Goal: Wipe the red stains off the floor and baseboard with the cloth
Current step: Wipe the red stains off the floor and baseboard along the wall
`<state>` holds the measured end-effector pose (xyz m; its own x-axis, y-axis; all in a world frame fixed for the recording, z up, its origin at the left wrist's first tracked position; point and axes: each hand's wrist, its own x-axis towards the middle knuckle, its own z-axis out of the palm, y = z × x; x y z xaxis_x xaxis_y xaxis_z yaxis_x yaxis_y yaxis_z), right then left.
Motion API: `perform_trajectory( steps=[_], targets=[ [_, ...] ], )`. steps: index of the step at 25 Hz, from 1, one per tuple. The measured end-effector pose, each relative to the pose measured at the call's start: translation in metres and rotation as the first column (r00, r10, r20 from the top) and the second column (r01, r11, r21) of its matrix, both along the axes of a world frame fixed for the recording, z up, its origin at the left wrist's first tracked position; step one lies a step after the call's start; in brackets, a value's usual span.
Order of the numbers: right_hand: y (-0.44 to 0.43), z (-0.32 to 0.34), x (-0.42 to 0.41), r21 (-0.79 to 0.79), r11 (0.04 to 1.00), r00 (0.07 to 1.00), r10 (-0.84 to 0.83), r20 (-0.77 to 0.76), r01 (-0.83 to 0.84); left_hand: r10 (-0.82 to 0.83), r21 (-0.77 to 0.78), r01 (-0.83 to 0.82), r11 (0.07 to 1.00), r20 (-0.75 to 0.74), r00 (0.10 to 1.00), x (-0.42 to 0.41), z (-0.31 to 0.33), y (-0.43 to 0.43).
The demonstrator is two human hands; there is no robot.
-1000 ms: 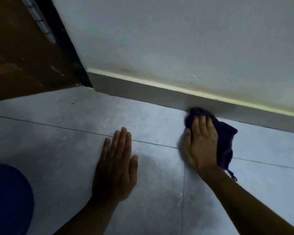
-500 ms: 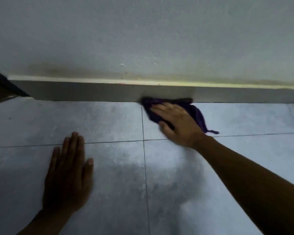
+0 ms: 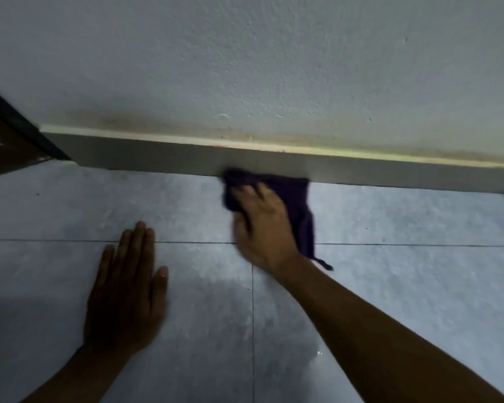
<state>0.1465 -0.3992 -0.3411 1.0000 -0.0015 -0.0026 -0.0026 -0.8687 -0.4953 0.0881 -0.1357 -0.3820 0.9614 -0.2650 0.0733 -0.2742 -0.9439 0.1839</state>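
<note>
My right hand (image 3: 264, 228) presses a dark purple cloth (image 3: 296, 199) flat on the grey tiled floor (image 3: 405, 286), its far edge against the foot of the grey baseboard (image 3: 157, 157). The hand is blurred. Faint reddish marks (image 3: 245, 146) show along the cream top edge of the baseboard, just above the cloth. My left hand (image 3: 128, 292) lies flat on the floor to the left, fingers together, holding nothing. A loose thread of the cloth trails by my right wrist.
A white textured wall (image 3: 274, 68) rises above the baseboard, with brownish smudges along its bottom. A dark door frame (image 3: 15, 135) stands at the far left. Grout lines cross the tiles.
My right hand has slid the cloth along the foot of the baseboard. The view has shifted, and the door frame shows again at the left. My left hand stays flat on the floor.
</note>
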Motion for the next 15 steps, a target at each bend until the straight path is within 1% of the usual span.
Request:
perform_trajectory(
  steps=[2,3,5,6,7,8,9,10,11,13,14,15],
  targets=[
    [0.038,0.002,0.014,0.021,0.973,0.973,0.23,-0.007,-0.229,0.0,0.019,0.0,1.0,-0.006,1.0,0.0,0.001,0.0],
    [0.051,0.002,0.016,0.008,0.951,0.951,0.309,-0.004,-0.309,0.004,0.028,-0.003,1.0,-0.021,1.0,0.0,0.001,0.0],
    [0.047,-0.002,0.006,-0.057,0.918,0.919,0.393,0.015,-0.392,0.007,0.027,-0.006,1.0,-0.047,0.999,0.002,0.002,0.0],
    [0.029,-0.003,-0.003,-0.101,0.919,0.922,0.386,0.029,-0.381,0.005,0.016,-0.004,1.0,-0.048,0.999,0.003,0.003,0.001],
    [0.004,-0.003,-0.014,-0.123,0.941,0.946,0.322,0.044,-0.314,0.003,0.002,-0.003,1.0,-0.046,0.999,0.002,0.003,0.001],
    [-0.027,-0.004,-0.023,-0.125,0.976,0.98,0.19,0.063,-0.181,0.004,-0.012,-0.005,1.0,-0.044,0.999,0.002,0.003,0.0],
    [-0.059,-0.005,-0.031,-0.117,0.993,0.997,0.014,0.072,-0.005,0.006,-0.02,-0.007,1.0,-0.042,0.999,0.001,0.004,-0.001],
    [-0.088,-0.005,-0.037,-0.113,0.981,0.987,-0.151,0.053,0.157,0.011,-0.02,-0.011,1.0,-0.041,0.999,0.0,0.005,-0.003],
    [-0.109,-0.004,-0.041,-0.121,0.954,0.961,-0.274,0.017,0.274,0.012,-0.024,-0.013,1.0,-0.043,0.999,-0.001,0.006,-0.005],
    [-0.111,-0.006,-0.038,-0.129,0.901,0.906,-0.422,-0.032,0.415,0.025,-0.037,-0.027,0.999,-0.053,0.998,-0.001,0.01,-0.006],
    [-0.095,-0.006,-0.033,-0.115,0.888,0.892,-0.452,-0.031,0.446,0.035,-0.041,-0.038,0.998,-0.059,0.998,0.0,0.011,-0.005],
    [-0.073,-0.005,-0.031,-0.1,0.898,0.902,-0.432,-0.02,0.428,0.038,-0.042,-0.041,0.998,-0.066,0.997,-0.001,0.011,-0.005]
  ],
)
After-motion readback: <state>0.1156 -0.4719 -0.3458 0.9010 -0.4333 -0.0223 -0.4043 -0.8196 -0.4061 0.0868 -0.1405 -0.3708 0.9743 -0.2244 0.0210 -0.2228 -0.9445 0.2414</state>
